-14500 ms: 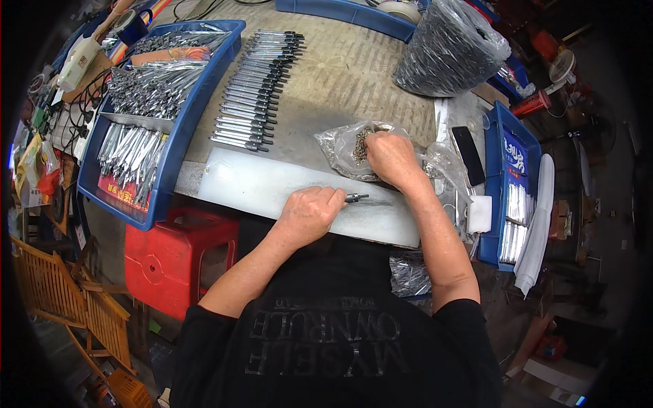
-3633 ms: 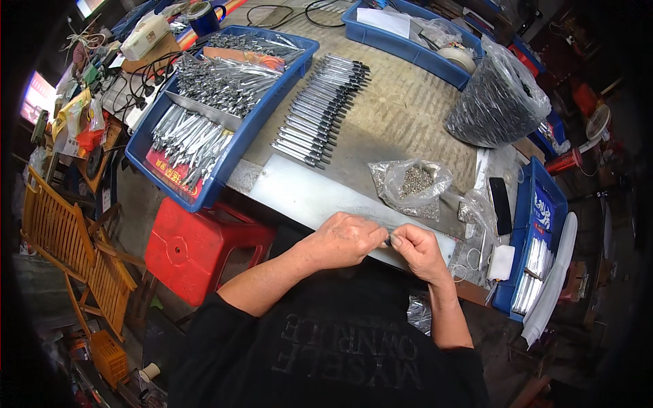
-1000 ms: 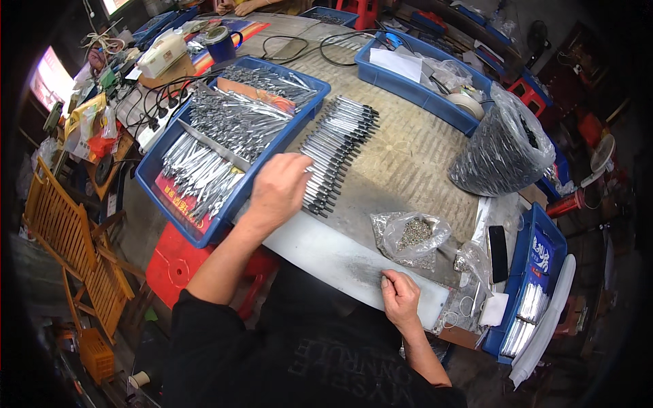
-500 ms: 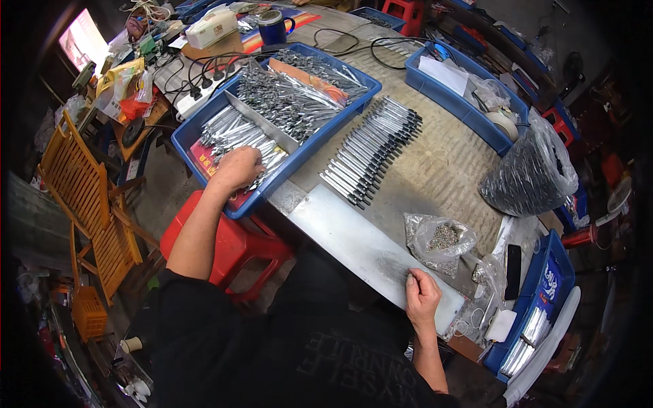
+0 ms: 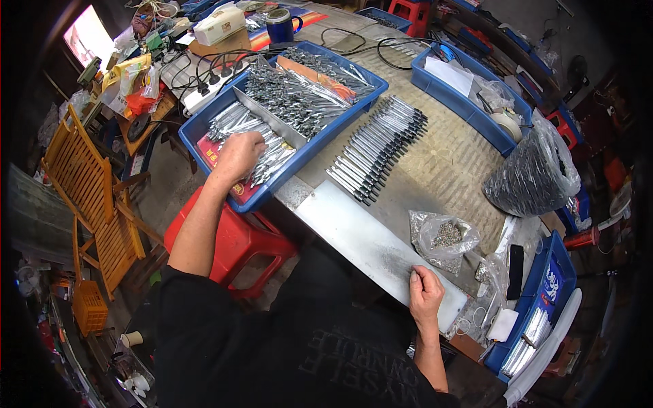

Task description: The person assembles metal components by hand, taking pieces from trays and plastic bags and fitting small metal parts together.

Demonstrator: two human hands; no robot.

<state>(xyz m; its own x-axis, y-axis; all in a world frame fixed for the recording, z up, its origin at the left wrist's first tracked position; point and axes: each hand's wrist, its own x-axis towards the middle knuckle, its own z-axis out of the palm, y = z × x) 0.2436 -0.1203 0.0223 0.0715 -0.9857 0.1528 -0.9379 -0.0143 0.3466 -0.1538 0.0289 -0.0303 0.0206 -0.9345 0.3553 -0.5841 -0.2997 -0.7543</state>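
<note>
My left hand (image 5: 238,156) hangs over the near compartment of a large blue tray (image 5: 269,189), just above loose slim silver metal rods (image 5: 277,151). Its fingers curl downward, and their tips are hidden and slightly blurred. My right hand (image 5: 426,291) rests closed at the near edge of a pale flat board (image 5: 360,234), thumb pressed to the bent fingers. Whatever it may hold is too small to see. Between the tray and the right side of the table lies a slanting row of silver pens with black grips (image 5: 381,146), side by side.
Beyond my right hand sits an open plastic bag of small metal parts (image 5: 447,236). Near it are a black phone (image 5: 515,272) and a blue bin (image 5: 554,265). Farther right stands a bag of black pieces (image 5: 524,180). A red stool (image 5: 238,251) is below the tray.
My left hand has shifted slightly up over the rods in the tray. The whole view has moved a little; my right hand keeps its place on the board.
</note>
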